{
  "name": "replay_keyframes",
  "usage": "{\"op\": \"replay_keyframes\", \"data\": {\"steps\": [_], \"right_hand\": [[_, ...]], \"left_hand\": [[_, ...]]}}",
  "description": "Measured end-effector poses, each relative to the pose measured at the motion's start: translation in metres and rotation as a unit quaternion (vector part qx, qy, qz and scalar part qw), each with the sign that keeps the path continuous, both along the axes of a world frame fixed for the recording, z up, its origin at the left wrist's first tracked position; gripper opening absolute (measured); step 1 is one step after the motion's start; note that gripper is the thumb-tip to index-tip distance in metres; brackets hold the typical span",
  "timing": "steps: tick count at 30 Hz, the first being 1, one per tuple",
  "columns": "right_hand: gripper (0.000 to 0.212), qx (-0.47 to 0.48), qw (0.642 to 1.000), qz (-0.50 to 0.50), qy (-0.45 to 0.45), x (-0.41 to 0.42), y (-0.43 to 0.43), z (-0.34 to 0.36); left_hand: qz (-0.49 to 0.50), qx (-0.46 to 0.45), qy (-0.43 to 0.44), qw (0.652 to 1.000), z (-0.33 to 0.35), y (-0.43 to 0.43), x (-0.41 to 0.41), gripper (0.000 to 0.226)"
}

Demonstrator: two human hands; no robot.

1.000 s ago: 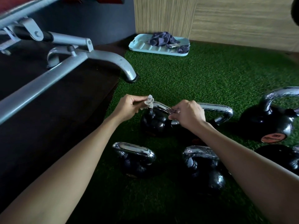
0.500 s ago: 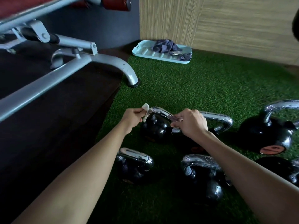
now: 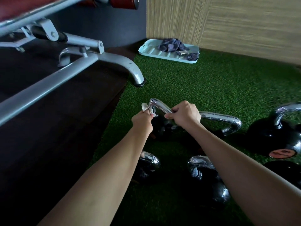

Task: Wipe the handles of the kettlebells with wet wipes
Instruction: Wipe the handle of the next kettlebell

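Several black kettlebells with chrome handles stand on green turf. My right hand [image 3: 184, 115] grips the chrome handle [image 3: 160, 106] of a small black kettlebell [image 3: 160, 128] in the middle. My left hand [image 3: 142, 119] pinches a crumpled white wet wipe [image 3: 145, 107] against the left bend of that handle. Behind it lies a larger chrome handle [image 3: 228, 121]. Two more kettlebells [image 3: 149, 162] [image 3: 205, 173] sit nearer to me under my forearms, partly hidden. Another kettlebell [image 3: 276, 137] stands at the right.
A grey metal bench frame [image 3: 91, 62] stands at the left on a dark mat, its foot [image 3: 138, 79] at the turf's edge. A pale blue tray [image 3: 167, 53] holding a dark cloth lies by the wooden wall at the back.
My left hand has slid the wipe from the top of the handle down round its left bend. The camera has tilted up a little. My right hand keeps its grip.
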State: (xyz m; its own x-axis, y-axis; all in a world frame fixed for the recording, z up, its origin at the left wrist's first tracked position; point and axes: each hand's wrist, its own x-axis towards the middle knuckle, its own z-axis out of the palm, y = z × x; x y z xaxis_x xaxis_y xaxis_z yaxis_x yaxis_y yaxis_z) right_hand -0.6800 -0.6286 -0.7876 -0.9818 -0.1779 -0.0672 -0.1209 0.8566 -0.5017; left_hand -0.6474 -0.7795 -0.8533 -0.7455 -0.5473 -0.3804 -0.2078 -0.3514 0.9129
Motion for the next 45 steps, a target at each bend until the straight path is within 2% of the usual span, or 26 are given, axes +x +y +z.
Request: {"op": "replay_keyframes", "data": {"steps": [2,4,9,14,19,23,26,29,32,39,43,45], "right_hand": [[0.033,0.002,0.999,0.036,-0.020,-0.002,-0.003,0.004],[0.029,0.012,0.995,0.087,-0.041,-0.004,0.001,0.010],[0.034,0.004,0.984,0.151,-0.097,-0.012,0.017,0.019],[0.044,-0.051,0.983,0.137,-0.111,-0.015,0.023,0.007],[0.041,-0.065,0.990,0.104,-0.063,-0.011,0.026,0.004],[0.038,-0.064,0.993,0.090,-0.030,-0.007,0.021,0.004],[0.039,-0.070,0.994,0.078,-0.031,-0.007,0.015,0.005],[0.038,-0.063,0.996,0.062,-0.030,-0.009,0.011,0.007],[0.038,-0.061,0.996,0.059,-0.029,-0.010,0.008,0.009],[0.037,-0.084,0.995,0.046,-0.041,-0.011,0.008,0.008],[0.038,-0.094,0.994,0.043,-0.038,-0.010,0.008,0.010],[0.036,-0.077,0.993,0.069,-0.061,-0.012,0.007,0.014]], "left_hand": [[0.037,0.021,0.000,0.999,-0.003,-0.001,-0.005,0.034],[0.071,-0.007,-0.022,0.997,0.000,-0.001,0.000,0.030],[0.036,-0.152,-0.010,0.988,-0.011,-0.008,0.007,0.037],[0.011,-0.290,-0.001,0.957,-0.006,-0.012,0.015,0.034],[0.012,-0.401,0.019,0.916,0.005,-0.007,0.019,0.036],[0.026,-0.375,-0.044,0.925,0.010,-0.008,0.012,0.032],[0.002,-0.338,-0.042,0.940,0.012,-0.003,0.011,0.013],[-0.063,-0.244,-0.018,0.968,0.021,0.002,0.018,0.036],[-0.073,-0.126,0.020,0.989,0.021,-0.001,0.019,0.038],[0.050,-0.158,0.052,0.985,0.014,0.009,0.016,0.040],[0.061,-0.259,0.053,0.962,0.019,0.023,0.018,0.038],[0.061,-0.280,0.054,0.957,0.020,0.025,0.019,0.038]]}}
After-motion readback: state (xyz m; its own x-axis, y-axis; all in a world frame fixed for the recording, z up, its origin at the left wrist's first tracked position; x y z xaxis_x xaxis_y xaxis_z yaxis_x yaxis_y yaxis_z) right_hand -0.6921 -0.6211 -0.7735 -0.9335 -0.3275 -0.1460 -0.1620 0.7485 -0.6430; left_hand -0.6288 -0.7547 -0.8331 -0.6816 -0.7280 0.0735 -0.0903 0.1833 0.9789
